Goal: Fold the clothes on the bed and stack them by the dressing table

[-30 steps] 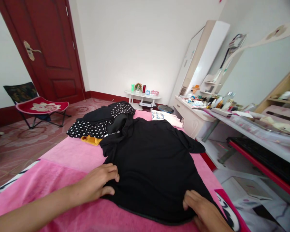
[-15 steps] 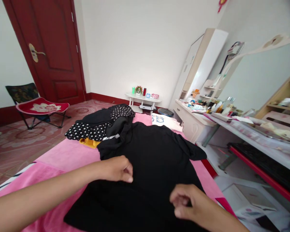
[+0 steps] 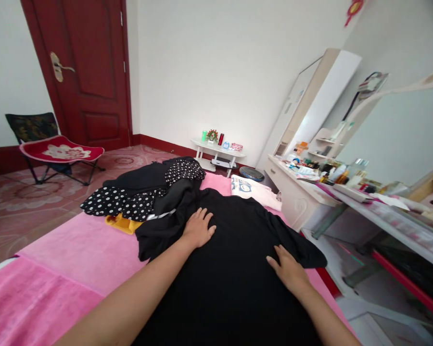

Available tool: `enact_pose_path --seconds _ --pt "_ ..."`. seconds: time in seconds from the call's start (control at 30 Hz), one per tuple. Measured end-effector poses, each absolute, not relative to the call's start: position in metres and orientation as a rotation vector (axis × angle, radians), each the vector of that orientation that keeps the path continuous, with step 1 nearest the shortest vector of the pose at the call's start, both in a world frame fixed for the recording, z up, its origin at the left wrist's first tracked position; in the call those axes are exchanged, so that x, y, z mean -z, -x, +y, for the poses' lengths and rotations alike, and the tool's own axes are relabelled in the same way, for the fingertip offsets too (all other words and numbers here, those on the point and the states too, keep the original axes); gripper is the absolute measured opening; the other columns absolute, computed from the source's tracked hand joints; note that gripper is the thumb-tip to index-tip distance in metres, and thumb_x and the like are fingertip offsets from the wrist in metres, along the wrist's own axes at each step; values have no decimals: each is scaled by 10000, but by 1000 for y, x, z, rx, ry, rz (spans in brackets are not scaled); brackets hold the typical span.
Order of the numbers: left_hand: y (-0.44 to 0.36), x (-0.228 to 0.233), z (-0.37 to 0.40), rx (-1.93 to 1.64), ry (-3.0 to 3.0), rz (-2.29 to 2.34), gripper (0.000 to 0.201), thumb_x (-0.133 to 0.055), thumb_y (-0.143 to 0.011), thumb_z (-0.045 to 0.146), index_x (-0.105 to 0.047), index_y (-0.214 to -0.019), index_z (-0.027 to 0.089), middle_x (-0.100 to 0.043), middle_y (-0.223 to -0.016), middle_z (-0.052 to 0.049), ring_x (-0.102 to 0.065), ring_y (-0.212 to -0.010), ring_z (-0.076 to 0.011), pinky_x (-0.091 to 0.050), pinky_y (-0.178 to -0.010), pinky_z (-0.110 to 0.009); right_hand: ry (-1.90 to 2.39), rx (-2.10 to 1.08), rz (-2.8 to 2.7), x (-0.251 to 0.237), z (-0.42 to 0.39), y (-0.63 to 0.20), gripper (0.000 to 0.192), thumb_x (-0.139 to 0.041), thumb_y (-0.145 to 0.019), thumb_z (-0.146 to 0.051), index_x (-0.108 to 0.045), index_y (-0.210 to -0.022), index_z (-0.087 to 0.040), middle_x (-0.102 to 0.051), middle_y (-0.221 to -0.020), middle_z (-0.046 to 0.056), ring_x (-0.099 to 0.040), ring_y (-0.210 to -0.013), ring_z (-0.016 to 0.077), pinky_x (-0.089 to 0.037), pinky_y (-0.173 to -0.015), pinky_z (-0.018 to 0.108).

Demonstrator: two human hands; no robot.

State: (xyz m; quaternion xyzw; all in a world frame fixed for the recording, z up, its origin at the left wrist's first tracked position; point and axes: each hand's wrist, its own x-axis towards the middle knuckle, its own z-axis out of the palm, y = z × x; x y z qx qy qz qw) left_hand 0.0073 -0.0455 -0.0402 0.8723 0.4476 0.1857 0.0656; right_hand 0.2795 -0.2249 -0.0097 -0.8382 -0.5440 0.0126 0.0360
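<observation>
A black short-sleeved top (image 3: 234, 269) lies spread over the pink bedspread (image 3: 75, 259). My left hand (image 3: 200, 228) rests on its upper left part, fingers stretched out and nothing held. On the right side, near the sleeve, my right hand (image 3: 288, 269) lies on the cloth with its fingers apart, also holding nothing. Against the top's left shoulder sits a heap of dark clothes, among them a black cloth with white polka dots (image 3: 120, 202). A yellow cloth (image 3: 124, 223) peeks out beneath the heap.
Folded white clothing with a blue print (image 3: 256, 192) lies at the bed's far end. A dressing table (image 3: 292, 185) crowded with bottles runs along the right. Beyond the bed stands a small white table (image 3: 216, 149). A red folding chair (image 3: 63, 150) is by the door (image 3: 82, 72).
Both hands have moved forward over the black top, from curled fingers to stretched-out ones lying on the cloth. The view has shifted slightly.
</observation>
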Motion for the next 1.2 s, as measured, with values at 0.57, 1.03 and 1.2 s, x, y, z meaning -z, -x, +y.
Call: enact_pose_path --seconds 0.57,1.03,1.2 --pt "-11 44 -41 -630 -2484 1495 603 -428 -829 581 -423 -1360 296 -249 -1518 -45 -119 -1403 -326 -238 -1091 -465 2442 92 -1838 44 12 -242 549 -182 -922 -561 -293 -1423 -365 -260 -1516 3 -192 -1381 303 -183 -1028 649" --pt "-12 42 -40 -561 -2457 1481 612 -401 -845 566 -401 -1381 270 -219 -1530 -48 -83 -1409 -318 -217 -1099 -473 2082 -4 -2221 39 30 -179 517 -176 -954 -466 -253 -1443 -320 -180 -1542 0 -125 -1409 219 -170 -1099 512" --pt "-11 40 -40 -549 -2466 1483 598 -405 -844 570 -416 -1369 284 -246 -1520 -39 -99 -1410 -297 -220 -1102 -452 2248 -170 -2104 32 54 -176 556 -166 -951 -489 -206 -1464 -279 -138 -1551 43 -94 -1417 241 -133 -1098 551"
